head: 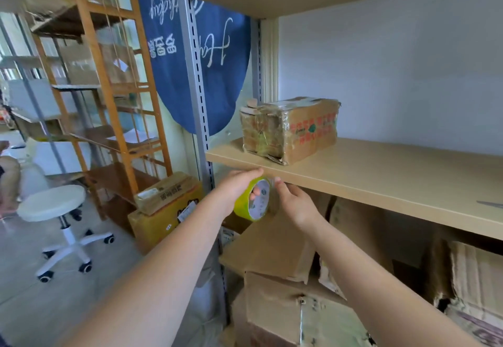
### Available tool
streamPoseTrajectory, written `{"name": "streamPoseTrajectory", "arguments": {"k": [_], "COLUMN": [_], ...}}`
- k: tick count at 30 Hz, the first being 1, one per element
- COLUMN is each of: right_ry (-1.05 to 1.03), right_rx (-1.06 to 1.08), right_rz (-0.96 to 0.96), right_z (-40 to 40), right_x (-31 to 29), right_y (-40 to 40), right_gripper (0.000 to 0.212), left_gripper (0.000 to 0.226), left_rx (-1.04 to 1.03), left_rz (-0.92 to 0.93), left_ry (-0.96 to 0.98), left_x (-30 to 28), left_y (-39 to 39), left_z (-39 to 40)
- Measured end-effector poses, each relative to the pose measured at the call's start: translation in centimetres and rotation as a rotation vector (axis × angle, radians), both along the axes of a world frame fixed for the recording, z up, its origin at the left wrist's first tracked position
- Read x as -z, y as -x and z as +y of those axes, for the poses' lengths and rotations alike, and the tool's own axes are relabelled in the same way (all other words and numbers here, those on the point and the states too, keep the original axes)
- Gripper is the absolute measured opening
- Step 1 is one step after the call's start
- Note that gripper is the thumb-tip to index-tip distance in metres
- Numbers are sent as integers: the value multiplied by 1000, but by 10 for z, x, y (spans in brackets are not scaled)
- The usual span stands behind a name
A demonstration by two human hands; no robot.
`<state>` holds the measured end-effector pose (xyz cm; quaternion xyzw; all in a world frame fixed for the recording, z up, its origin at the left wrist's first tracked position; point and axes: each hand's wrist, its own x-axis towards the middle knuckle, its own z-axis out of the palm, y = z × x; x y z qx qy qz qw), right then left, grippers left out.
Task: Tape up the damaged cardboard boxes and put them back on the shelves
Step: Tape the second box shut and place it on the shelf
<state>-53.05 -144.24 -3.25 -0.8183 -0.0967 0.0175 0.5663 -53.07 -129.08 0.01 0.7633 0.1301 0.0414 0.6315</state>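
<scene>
A small cardboard box (291, 129), wrapped in clear tape and printed with red marks, stands at the left end of the middle shelf board (381, 183). Just below that board's front edge my left hand (234, 191) grips a yellow-green tape roll (254, 199), with fingers curled through its core. My right hand (294, 202) is at the roll's right side, its fingertips pinching at the roll's edge. A stretch of clear tape seems to hang between the roll and my right hand. Several brown cardboard boxes (275, 248) are stacked on the level below.
A grey metal upright (201, 118) frames the shelf on the left, with a blue cloth (217, 69) behind it. Boxes (163, 210) sit on the floor by a wooden rack (119, 101). A white wheeled stool (54, 205) stands at left. A dark thin object (490, 204) lies on the shelf's right.
</scene>
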Motion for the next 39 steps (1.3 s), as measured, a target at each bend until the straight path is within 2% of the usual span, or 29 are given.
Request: {"name": "streamPoseTrajectory", "arguments": {"k": [3,5,8,11,15,18,22,24,26,29,33,36,38,39], "right_ry": [-262,-454,-684,-788,-855,-752,-470,-364,-321,-278,-138,-175,-170,-122], "right_rx": [34,18,-21,-67,-25,-34,6,47,72,136,292,389,395,369], "right_rz": [191,349,465,433,279,90,-63,-87,-71,-16,31,38,-22,-97], "right_z": [21,35,50,53,42,14,-38,-68,-100,-147,-188,-200,-202,-203], "right_x": [-11,-20,-47,-90,-132,-124,-78,-48,-15,38,107,145,158,161], "right_y": [-1,-1,-1,-5,12,32,63,79,99,135,176,192,195,194], "right_gripper": [65,66,50,29,11,10,23,23,14,19,20,17,16,16], "left_gripper": [29,29,29,34,21,24,21,18,19,25,45,60,64,65], "left_rx": [-26,-42,31,74,-15,-14,105,186,269,397,559,619,608,601], "left_rz": [96,111,114,89,-59,-120,-116,-74,-16,84,160,113,69,62], "left_ry": [-33,-193,-382,-356,-284,-300,-110,16,101,98,-105,-415,-577,-598], "left_x": [-24,-44,-80,-132,-165,-135,-64,-22,21,83,140,161,169,171], "left_y": [3,2,3,15,57,84,116,132,148,172,190,193,193,192], "left_z": [-1,-8,-18,-17,-7,-16,-50,-72,-93,-122,-145,-155,-160,-162]}}
